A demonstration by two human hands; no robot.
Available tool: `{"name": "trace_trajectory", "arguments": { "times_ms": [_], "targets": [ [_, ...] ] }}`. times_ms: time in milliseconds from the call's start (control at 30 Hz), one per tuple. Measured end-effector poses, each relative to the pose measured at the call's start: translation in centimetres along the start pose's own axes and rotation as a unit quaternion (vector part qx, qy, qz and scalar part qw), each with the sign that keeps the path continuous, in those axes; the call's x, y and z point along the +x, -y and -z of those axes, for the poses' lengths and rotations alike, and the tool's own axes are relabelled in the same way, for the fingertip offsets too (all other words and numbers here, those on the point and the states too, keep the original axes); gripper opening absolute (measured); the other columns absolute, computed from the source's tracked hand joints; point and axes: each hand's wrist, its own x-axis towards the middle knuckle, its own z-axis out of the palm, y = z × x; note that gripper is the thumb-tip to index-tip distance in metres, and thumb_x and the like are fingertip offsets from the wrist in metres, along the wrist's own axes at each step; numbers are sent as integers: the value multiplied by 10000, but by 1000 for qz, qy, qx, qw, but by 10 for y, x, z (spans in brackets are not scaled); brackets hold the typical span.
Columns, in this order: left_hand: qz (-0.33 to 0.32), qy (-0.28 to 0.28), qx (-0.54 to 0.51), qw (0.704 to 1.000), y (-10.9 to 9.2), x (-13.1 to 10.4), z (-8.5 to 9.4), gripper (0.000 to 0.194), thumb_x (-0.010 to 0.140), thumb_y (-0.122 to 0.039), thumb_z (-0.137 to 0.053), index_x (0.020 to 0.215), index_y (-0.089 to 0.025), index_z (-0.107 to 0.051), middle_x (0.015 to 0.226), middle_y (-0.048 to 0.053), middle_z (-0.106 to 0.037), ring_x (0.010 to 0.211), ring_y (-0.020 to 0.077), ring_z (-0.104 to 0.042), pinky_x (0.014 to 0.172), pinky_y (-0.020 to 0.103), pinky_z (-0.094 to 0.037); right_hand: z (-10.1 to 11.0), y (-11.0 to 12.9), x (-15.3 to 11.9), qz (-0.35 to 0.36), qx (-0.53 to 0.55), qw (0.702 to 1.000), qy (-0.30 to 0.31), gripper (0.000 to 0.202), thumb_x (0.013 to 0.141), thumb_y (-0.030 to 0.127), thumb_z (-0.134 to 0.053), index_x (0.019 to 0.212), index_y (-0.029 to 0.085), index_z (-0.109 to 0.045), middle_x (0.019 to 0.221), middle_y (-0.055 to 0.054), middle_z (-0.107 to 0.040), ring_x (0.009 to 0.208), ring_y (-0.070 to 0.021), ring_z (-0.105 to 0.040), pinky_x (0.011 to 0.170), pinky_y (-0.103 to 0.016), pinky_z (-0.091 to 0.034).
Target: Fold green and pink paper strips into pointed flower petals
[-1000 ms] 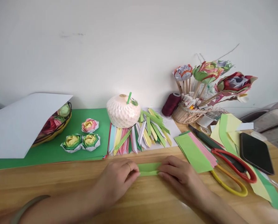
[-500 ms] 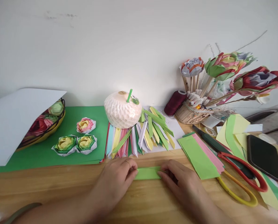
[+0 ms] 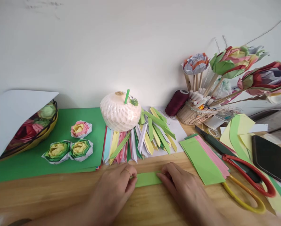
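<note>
A light green paper strip lies low over the wooden table, stretched between my two hands. My left hand pinches its left end between thumb and fingers; a ring shows on one finger. At the other end, my right hand has its fingertips closed on the strip. Just beyond the hands lie folded paper strips in green, yellow, pink and white, partly under a white textured coconut-shaped object with a green straw. Right of my right hand sits a stack of green and pink paper rectangles.
Scissors with red and yellow handles lie at the right beside a black phone. Behind are a maroon thread spool and a basket of paper flowers. Left, paper flowers rest on green sheets, near another basket.
The view has shifted slightly, so things on the left sit further left and lower. Both hands keep their grip on the green paper strip.
</note>
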Motion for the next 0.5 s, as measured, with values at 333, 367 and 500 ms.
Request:
{"name": "trace_trajectory", "arguments": {
  "times_ms": [333, 367, 500],
  "targets": [
    [-12, 18, 27, 999, 1, -2, -2, 234, 884, -106, -344, 714, -197, -477, 647, -23, -567, 554, 135, -561, 529, 224, -386, -2, 0, 1, -8, -3, 1000, -11, 405, 994, 484, -238, 741, 236, -434, 577, 25, -587, 446, -133, -597, 391, -224, -417],
    [-17, 19, 35, 999, 1, -2, -2, 253, 897, -110, -331, 711, -195, -481, 656, -19, -566, 558, 133, -560, 530, 224, -387, -2, -1, 0, -9, -4, 1000, -12, 395, 994, 484, -239, 751, 237, -429, 575, 27, -585, 442, -134, -596, 386, -224, -412],
    [-65, 34, 76, 994, 0, 0, 1, 362, 959, -136, -270, 751, -190, -561, 749, 4, -594, 602, 133, -565, 545, 230, -418, -4, -3, -3, -12, 0, 1000, -11, 333, 1003, 443, -247, 805, 237, -417, 603, 30, -591, 451, -139, -602, 390, -230, -406]
  ]
}}
